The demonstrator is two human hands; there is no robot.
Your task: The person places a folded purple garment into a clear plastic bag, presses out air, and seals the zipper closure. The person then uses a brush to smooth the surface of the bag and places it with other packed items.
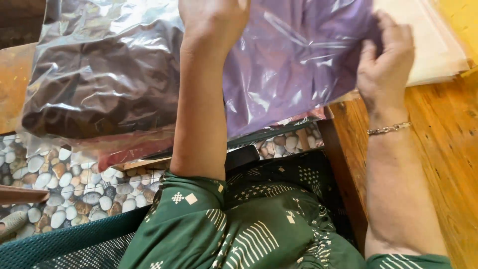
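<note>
Purple cloth in a clear plastic bag (294, 65) is lying across the top of the view, over the edge of a wooden table (443, 129), and both hands are working on it. The right hand (386, 62) is pinching the bag's right end, fingers curled together and clamped on the film. A metal bracelet (389, 128) is sitting on that wrist. The left hand (214, 20) is pressing on the upper middle of the bag; its fingers are running out of the frame at the top, so I cannot tell whether they are gripping the plastic or only resting flat on it.

Moving outward, a second clear bag holding dark brown cloth (99, 74) is lying just left of the purple one and touching it, with a reddish packet (129, 149) showing beneath both. A pale stack of flat sheets (433, 45) is resting on the table beyond the right hand. Below, a green patterned garment (239, 224) is covering the person's lap, and a floor patterned with pebbles (64, 184) is showing at the left.

Handling this well seems to call for keeping the film taut between the two hands, since it is slippery and crinkling, and for steadying the packet's weight on the pile.
</note>
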